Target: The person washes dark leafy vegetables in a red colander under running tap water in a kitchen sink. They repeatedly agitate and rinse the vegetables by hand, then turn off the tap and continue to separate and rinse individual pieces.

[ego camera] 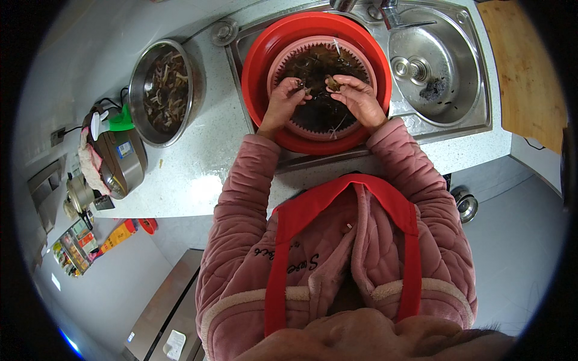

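My left hand [289, 97] pinches a small dark brown piece of food between thumb and fingers, over the left side of a pink plastic basket [276, 67]. My right hand [356, 97] holds a brownish, wet piece [333, 84] that looks like a mushroom, over the basket's right side. Dark water [323, 110] with brown pieces in it fills the basket. White ties hang at its toothed rim. Around the basket is a large red plastic basin [257, 58], which rests over the left sink bowl.
A steel bowl [188, 113] of brown strips stands left on the speckled counter [180, 180], beside a green-and-white spray bottle head [119, 119] and a brown-and-silver appliance [128, 158]. Dark bits lie in the right sink bowl [460, 90], under the faucet [393, 16]. A wooden board [524, 67] is far right.
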The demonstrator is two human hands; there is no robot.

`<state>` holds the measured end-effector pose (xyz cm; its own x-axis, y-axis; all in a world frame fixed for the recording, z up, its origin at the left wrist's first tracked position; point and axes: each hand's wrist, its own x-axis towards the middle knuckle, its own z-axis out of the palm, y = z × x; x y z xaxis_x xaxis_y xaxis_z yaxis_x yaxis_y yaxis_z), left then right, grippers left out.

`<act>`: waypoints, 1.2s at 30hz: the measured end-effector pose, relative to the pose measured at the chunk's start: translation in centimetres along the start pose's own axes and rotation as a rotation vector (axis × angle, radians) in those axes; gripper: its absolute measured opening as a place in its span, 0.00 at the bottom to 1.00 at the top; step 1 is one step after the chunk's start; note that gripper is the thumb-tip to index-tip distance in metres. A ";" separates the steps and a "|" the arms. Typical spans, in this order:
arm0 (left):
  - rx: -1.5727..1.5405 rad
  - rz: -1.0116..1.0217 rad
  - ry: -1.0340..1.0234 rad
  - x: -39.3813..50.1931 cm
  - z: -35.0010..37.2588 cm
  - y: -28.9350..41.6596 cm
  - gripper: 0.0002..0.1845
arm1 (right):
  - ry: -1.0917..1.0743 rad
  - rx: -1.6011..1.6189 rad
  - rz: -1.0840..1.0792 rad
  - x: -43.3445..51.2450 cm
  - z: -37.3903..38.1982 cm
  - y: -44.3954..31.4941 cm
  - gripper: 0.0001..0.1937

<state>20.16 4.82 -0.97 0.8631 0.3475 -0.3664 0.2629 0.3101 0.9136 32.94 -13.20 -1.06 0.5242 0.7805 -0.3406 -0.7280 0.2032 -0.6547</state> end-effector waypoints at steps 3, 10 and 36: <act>0.043 0.024 -0.055 0.5 -0.2 -0.8 0.08 | 0.001 -0.154 -0.039 0.2 -0.5 0.5 0.13; 0.978 0.214 0.038 1.3 -0.4 -3.8 0.07 | -0.127 -1.396 -0.464 0.6 -0.8 3.6 0.15; 1.273 -0.146 -0.218 0.3 2.9 -2.8 0.21 | 0.046 -1.552 -0.457 -2.1 -0.5 0.4 0.07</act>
<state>20.93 1.52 -3.14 0.8120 0.1944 -0.5503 0.4783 -0.7620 0.4365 31.77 -15.01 -0.96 0.5933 0.8025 0.0641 0.5943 -0.3829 -0.7073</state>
